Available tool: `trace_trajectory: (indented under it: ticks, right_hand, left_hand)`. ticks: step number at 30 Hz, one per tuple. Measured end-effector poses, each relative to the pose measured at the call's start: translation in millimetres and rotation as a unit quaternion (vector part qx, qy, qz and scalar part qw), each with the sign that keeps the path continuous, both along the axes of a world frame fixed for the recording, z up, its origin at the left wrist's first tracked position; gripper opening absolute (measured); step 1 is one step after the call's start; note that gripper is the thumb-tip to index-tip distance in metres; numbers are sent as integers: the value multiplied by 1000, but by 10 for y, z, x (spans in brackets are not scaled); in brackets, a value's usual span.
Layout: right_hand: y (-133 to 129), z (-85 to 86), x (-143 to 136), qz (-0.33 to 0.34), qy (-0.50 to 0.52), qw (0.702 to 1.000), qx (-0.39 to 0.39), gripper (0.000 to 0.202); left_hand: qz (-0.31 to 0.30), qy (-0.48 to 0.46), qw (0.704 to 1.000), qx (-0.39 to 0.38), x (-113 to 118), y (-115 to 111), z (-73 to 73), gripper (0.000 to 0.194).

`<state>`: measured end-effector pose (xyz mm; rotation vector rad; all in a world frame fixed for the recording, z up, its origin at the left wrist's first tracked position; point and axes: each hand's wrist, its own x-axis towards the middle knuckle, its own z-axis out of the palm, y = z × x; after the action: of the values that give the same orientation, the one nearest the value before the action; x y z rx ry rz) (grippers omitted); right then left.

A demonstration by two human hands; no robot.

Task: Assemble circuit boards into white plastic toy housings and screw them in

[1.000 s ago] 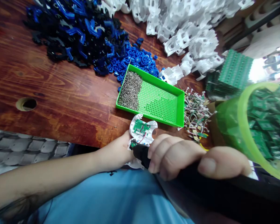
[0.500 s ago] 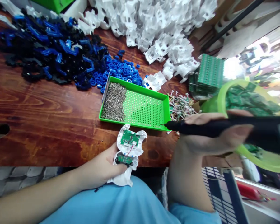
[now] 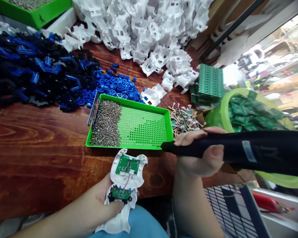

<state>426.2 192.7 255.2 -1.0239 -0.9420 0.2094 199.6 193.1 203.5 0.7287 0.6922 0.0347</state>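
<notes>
My left hand [image 3: 101, 206] is closed round a white plastic shell [image 3: 115, 219] at the bottom centre, the thumb near its lower circuit board. Two green boards [image 3: 127, 166] sit in the shell, with a thin red wire between them. At the right, my right hand [image 3: 201, 155] grips a black electric screwdriver [image 3: 258, 150] lying nearly level. Its thin tip is at the lower right corner of a green perforated tray [image 3: 129, 148]. Small metal screws [image 3: 106, 124] are heaped in the tray's left part, and more sit in rows of holes.
Black and blue parts [image 3: 37, 66] and small blue pieces [image 3: 116, 85] lie behind the tray at left. White shells [image 3: 149, 29] are piled at the back. To the right are wired connectors [image 3: 185, 118], stacked green boards [image 3: 210, 81] and a yellow-green bucket [image 3: 224, 109] of boards.
The view has shifted, so the table appears lower and further left. The screwdriver tip remains near the tray's right corner, and both hands keep their holds.
</notes>
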Motion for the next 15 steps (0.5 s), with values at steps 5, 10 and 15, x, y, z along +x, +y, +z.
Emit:
trace_trajectory:
  ticks: [5, 10, 15]
  right_hand:
    - [6, -5, -1, -2, 1, 1000, 0, 28]
    - [4, 4, 1, 6, 0, 1000, 1, 27]
    - [26, -14, -11, 8, -4, 1000, 5, 23]
  left_hand:
    - [40, 4, 999, -34, 44, -39, 29, 54]
    - [43, 6, 997, -58, 29, -33, 43, 54]
    - [10, -22, 999, -34, 10, 13, 35, 53]
